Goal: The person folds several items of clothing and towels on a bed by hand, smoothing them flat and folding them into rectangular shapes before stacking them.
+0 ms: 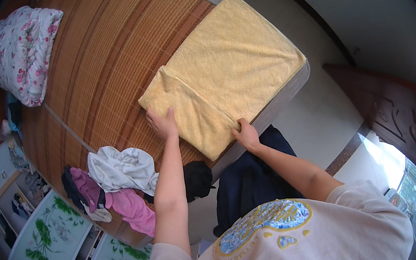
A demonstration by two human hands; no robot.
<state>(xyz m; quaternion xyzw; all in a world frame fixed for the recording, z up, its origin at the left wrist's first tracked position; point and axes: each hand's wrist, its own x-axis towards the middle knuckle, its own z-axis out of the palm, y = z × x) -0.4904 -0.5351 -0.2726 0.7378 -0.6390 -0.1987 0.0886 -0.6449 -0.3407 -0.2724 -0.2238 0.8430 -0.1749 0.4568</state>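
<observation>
A yellow towel-like cloth (pixel 238 59) lies on the woven mat (pixel 111 52) of a bed, at the bed's edge. Its near part is folded over, and the fold's edge runs diagonally across it. My left hand (pixel 162 123) rests at the left edge of the folded part, thumb apart from the fingers; whether it grips the cloth is hard to tell. My right hand (pixel 247 134) pinches the cloth at the near right end of the fold's edge, close to the bed's side.
White (pixel 122 167), pink (pixel 134 210) and black (pixel 198 178) clothes lie at the bed's near left. A floral quilt (pixel 26 55) is bundled at the far left. Dark blue fabric (pixel 252 179) hangs below the bed's edge. A wooden door (pixel 394 105) stands at the right.
</observation>
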